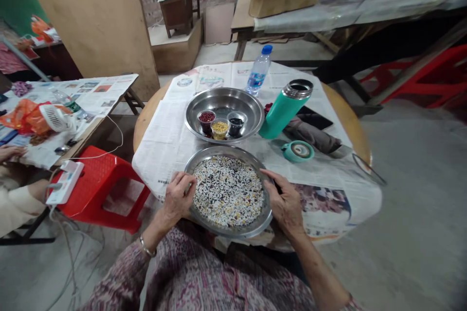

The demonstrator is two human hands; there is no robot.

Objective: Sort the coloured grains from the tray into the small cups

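A round metal plate [264, 221] in front of me holds mixed white, black, yellow and some dark red grains [228, 192]. My right hand [286, 199] grips its right rim, fingers along the edge and thumb inside. At the left rim, my left hand [178, 197] has its fingers bent and pinched together over the edge of the grains; whatever lies between the tips is too small to tell. Just behind sits a deeper metal basin [224, 99] with three clear cups: red beans [206, 116], yellow grains [220, 127] and black beans [236, 121].
Newspaper covers the round table [153, 129]. A green thermos [284, 112] stands open right of the basin, near its cup-like lid [298, 150] and a water bottle [259, 70]. To the left, a red stool [105, 180] carries a power strip [65, 182]; another person's hand [10, 153] rests nearby.
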